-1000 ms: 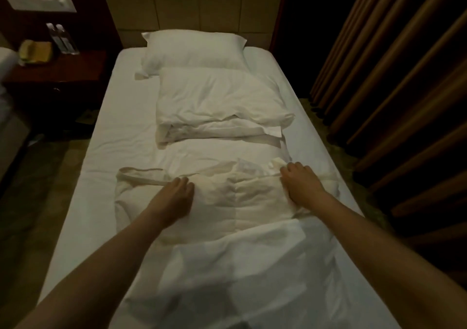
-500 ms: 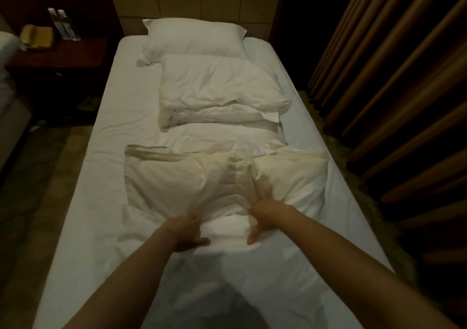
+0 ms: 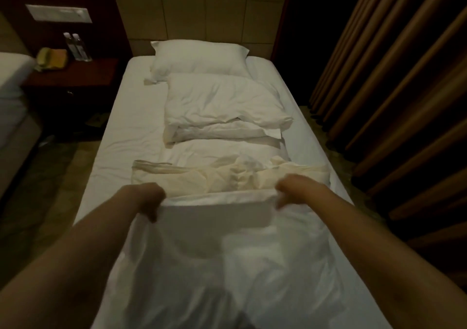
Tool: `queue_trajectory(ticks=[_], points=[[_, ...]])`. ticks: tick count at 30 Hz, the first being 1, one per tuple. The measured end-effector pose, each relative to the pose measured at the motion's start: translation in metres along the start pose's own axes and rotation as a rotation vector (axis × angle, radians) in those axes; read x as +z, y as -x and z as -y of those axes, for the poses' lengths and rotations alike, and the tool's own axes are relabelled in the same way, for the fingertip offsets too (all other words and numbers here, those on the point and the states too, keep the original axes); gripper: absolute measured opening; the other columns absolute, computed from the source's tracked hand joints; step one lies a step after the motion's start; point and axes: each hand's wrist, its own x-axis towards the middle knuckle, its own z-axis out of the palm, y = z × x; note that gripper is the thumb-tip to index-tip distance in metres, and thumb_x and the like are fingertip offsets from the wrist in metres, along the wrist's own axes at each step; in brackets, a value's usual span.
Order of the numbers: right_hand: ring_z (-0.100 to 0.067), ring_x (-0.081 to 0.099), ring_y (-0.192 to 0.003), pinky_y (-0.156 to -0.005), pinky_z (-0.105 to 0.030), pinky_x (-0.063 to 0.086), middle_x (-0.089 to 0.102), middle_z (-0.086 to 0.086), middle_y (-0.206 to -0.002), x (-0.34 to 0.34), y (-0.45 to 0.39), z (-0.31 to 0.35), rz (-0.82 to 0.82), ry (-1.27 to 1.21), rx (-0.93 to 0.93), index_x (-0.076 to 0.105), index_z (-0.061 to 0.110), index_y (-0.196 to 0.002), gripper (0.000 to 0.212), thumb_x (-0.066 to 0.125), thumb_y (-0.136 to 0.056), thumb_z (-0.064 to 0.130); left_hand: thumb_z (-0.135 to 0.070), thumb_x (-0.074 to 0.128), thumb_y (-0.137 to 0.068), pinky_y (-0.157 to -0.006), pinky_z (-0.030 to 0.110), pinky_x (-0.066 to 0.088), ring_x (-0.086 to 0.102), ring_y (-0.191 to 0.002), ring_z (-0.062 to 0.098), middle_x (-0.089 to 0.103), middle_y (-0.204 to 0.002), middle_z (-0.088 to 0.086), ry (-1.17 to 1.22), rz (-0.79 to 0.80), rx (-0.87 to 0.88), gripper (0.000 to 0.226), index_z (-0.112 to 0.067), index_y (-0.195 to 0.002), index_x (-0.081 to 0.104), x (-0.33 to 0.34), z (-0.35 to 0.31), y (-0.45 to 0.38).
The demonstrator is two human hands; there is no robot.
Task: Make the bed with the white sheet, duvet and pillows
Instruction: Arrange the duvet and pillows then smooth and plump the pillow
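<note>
Both hands point(image 3: 151, 201) blur in motion (fingers indistinct); the duvet cover point(image 3: 217, 265) runs off the bottom edge.

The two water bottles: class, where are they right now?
In the head view, the bottles stand at far left on the nightstand, against the wall, just right of the phone and left of the bed.

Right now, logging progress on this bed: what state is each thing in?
Left hand: grips white cover edge.
Right hand: grips same edge.
White cover: edge lifted, taut between hands.
Cream duvet: bunched, uncovered.
Near pillow: lying mid-bed.
Far pillow: at headboard.
Fitted sheet: on mattress.
Two bottles: upright on nightstand.
</note>
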Motion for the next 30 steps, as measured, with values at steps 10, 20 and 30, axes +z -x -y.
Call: queue_trajectory(ticks=[10,20,30], points=[[-0.02,0.057,-0.098,-0.083,-0.024,0.043,0.06,-0.007,-0.119,-0.036,-0.035,-0.099,0.002,0.014,0.248,0.061,0.013,-0.117,0.038,0.068,-0.084,0.03,-0.038,0.068,-0.083,-0.095,0.031,0.041,0.052,-0.115,0.024,0.053,-0.126,0.009,0.052,-0.166,-0.105,0.051,-0.012,-0.125,0.056,-0.099,0.069,-0.032],[-0.018,0.052,-0.076,-0.066,-0.027,0.037,0.056,-0.001,-0.082,-0.039,-0.07,-0.089,-0.127,-0.149,0.205,0.044,0.027,-0.064,0.045,0.06,-0.077,0.066,-0.038,0.056,-0.093,-0.062,0.026,0.033,0.047,-0.065,0.021,0.057,-0.069,0.009,0.377,-0.5,0.046,0.04,-0.007,-0.069,0.061,-0.051,0.058,-0.086],[-0.019,0.051,-0.078,-0.065,-0.03,0.039,0.049,0.002,-0.079,-0.061,-0.1,-0.108,-0.237,-0.11,0.3,0.041,0.026,-0.067,0.046,0.053,-0.081,0.068,-0.067,0.046,-0.085,-0.062,0.024,0.037,0.058,-0.072,0.019,0.062,-0.077,0.001,0.037,-0.607,0.007,0.049,-0.021,-0.073,0.053,-0.104,0.103,-0.077]])
